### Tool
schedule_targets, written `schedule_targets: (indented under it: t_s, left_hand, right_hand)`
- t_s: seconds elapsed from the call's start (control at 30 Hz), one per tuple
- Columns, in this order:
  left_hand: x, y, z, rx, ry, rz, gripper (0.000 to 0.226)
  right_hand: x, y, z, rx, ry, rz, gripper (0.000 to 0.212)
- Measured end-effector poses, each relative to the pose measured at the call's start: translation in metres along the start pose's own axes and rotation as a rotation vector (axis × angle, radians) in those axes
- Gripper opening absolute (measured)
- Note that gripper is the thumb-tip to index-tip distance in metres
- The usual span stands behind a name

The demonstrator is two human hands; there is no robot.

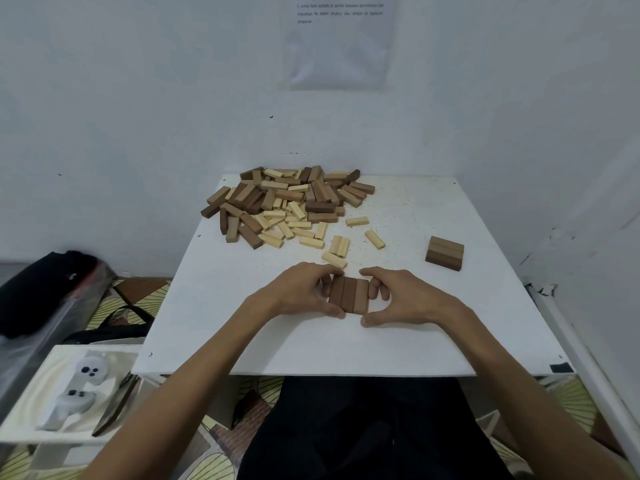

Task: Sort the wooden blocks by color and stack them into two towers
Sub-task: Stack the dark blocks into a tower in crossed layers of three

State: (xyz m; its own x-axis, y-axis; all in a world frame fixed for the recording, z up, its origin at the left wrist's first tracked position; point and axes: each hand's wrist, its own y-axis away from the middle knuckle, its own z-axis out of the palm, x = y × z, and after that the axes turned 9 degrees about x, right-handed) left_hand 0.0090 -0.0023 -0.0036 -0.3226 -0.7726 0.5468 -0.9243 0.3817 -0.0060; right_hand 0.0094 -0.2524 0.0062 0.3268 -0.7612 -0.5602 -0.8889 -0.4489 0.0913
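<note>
Brown blocks, three side by side (348, 294), sit flat at the white table's (346, 348) near middle, pinched between the left hand (300, 292) and right hand (401, 296), each grip closed on the row's sides, with the mixed pile (284, 206) beyond and a small brown stack (445, 253) far right.

2 hands (304, 292), 3 dark blocks (348, 295) betw. them, 1 short dark stack (444, 253), 1 mixed pile (287, 204), approx. 5 loose pale blocks (374, 239).

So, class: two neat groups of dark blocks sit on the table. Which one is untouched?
The dark block set at the table's right side; it stands alone, while both hands press together the row of three dark blocks.
</note>
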Motion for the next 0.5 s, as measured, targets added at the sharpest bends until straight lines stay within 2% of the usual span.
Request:
schedule_targets:
  t_s: [0.17,0.5]
  left_hand:
    - [0.003,-0.005,0.005,0.075,-0.005,0.001,0.073]
    - [-0.011,-0.012,0.013,0.133,-0.030,0.091,0.079]
  right_hand:
    - [0.006,0.000,0.007,0.138,-0.041,-0.043,0.070]
    - [0.015,0.001,0.013,0.220,-0.005,-0.088,0.079]
